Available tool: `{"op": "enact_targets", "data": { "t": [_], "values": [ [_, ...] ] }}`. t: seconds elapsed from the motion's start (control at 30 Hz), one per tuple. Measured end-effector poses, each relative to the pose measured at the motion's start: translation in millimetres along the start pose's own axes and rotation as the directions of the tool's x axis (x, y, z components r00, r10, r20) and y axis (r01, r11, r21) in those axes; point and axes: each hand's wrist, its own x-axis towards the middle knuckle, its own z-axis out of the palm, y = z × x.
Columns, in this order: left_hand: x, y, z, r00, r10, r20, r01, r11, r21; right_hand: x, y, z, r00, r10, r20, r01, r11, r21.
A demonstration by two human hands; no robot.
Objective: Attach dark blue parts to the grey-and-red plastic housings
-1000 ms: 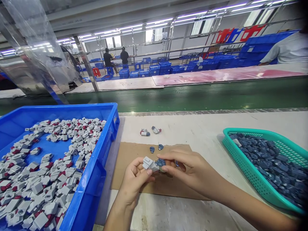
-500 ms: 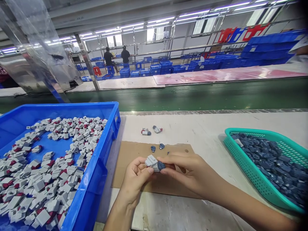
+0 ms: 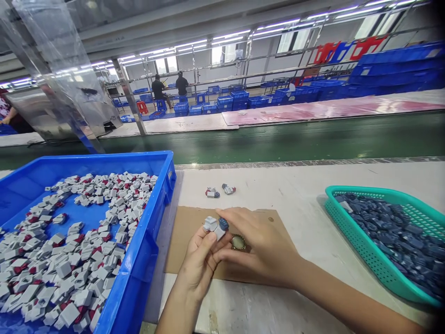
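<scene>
- I see the left hand (image 3: 199, 263) pinching a light-grey plastic block (image 3: 219, 232) above the brown cardboard (image 3: 182, 225); a dark-blue piece (image 3: 223, 223) sits at its upper right.
- The right hand (image 3: 262, 246) curves alongside, thumb and forefinger parted; I can't tell whether it touches.
- Blue crate (image 3: 141, 246) left, green basket (image 3: 363, 248) right.

Beyond the table's (image 3: 306, 199) far edge: green strip (image 3: 278, 141) running parallel, then boards, partly pink (image 3: 313, 109). Toward that edge's left end, slanting metal post (image 3: 129, 97); red stool (image 3: 142, 107) farther back. Pale rear wall (image 3: 264, 50), bright windows (image 3: 217, 54). Tube lights (image 3: 231, 35) overhead, in rows. Blue crates (image 3: 392, 69) stacked beyond right end.
</scene>
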Motion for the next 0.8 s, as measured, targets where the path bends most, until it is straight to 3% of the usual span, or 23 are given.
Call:
{"op": "enact_targets", "data": {
  "t": [0.13,0.37,0.67,0.8],
  "values": [
    [-1,-1,-3.0,0.998,-0.038,0.042,0.039,0.999,-0.027,7,-2,14,0.999,-0.016,-0.05,0.01,0.993,-0.122],
    [-2,-1,-3.6,0.99,-0.033,0.139,0.038,0.999,-0.038,13,0,22,0.989,-0.048,-0.14,0.037,0.996,-0.08],
    [0,-8,-7.0,0.993,-0.087,0.074,0.086,0.996,0.017,5,15,37,0.943,-0.183,-0.28,0.113,0.962,-0.247],
    [3,-10,-5.2,0.994,-0.096,0.046,0.094,0.995,0.03,3,20,42,0.946,-0.152,-0.285,0.071,0.958,-0.277]
  ]
}}
